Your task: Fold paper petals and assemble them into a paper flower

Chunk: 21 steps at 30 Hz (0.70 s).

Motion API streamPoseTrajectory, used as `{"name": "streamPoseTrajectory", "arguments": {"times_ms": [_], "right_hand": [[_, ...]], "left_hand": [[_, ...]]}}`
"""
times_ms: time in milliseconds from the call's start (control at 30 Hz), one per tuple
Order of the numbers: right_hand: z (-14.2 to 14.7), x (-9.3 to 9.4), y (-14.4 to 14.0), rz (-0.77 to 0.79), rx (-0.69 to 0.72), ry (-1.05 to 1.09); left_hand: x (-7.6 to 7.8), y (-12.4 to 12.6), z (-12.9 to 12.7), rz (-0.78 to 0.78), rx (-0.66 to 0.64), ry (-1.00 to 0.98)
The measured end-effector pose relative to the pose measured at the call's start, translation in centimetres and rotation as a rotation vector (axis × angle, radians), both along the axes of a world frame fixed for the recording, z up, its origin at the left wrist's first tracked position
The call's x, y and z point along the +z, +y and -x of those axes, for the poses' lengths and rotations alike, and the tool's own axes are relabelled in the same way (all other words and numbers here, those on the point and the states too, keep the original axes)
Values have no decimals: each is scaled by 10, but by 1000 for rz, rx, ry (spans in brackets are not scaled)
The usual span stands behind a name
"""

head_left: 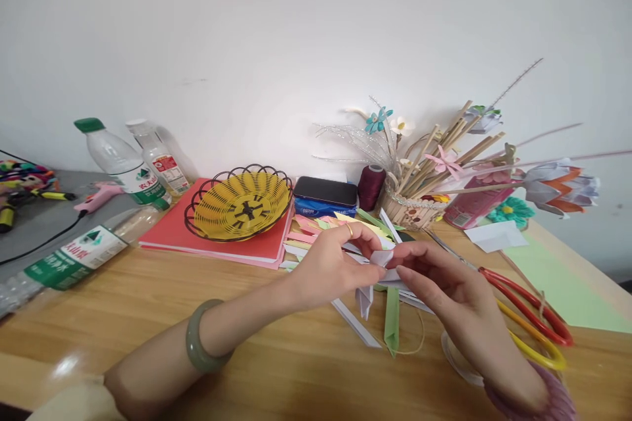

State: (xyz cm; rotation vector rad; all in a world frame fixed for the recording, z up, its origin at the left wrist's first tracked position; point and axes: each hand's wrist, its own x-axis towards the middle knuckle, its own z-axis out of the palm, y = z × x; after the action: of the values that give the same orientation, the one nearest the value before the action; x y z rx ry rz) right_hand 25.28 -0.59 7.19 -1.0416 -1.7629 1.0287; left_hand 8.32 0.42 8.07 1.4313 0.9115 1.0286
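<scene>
Between my two hands, above the table, is a small folded white paper piece (364, 301) with several points. My left hand (332, 263), with a ring and a green bangle, pinches it between thumb and fingers. From the other side, the thumb and fingertips of my right hand (449, 296) grip the same paper. Part of the fold is hidden behind my fingers. Below and behind lie loose paper strips: a white strip (356, 323), a green strip (392, 321) and a heap of pink and yellow ones (316, 227).
A yellow woven basket (222, 217) rests on red paper (162, 230). Behind are a phone (326, 191), maroon thread (371, 187) and a holder of sticks and flowers (412, 210). Red-handled scissors (528, 306) and yellow-handled scissors (538, 345) lie right; plastic bottles (79, 256) left.
</scene>
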Motion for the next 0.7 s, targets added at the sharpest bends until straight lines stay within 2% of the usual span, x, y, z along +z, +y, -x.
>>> {"name": "streamPoseTrajectory", "arguments": {"times_ms": [267, 400, 500, 700], "right_hand": [[-5, 0, 3, 176, 100, 102], [-4, 7, 1, 194, 167, 70], [-5, 10, -1, 164, 211, 40], [-8, 5, -2, 242, 259, 125]], "left_hand": [[-3, 0, 5, 115, -154, 23], [-3, 0, 7, 31, -177, 38], [-1, 2, 9, -40, -248, 4], [-1, 1, 10, -81, -335, -34]]}}
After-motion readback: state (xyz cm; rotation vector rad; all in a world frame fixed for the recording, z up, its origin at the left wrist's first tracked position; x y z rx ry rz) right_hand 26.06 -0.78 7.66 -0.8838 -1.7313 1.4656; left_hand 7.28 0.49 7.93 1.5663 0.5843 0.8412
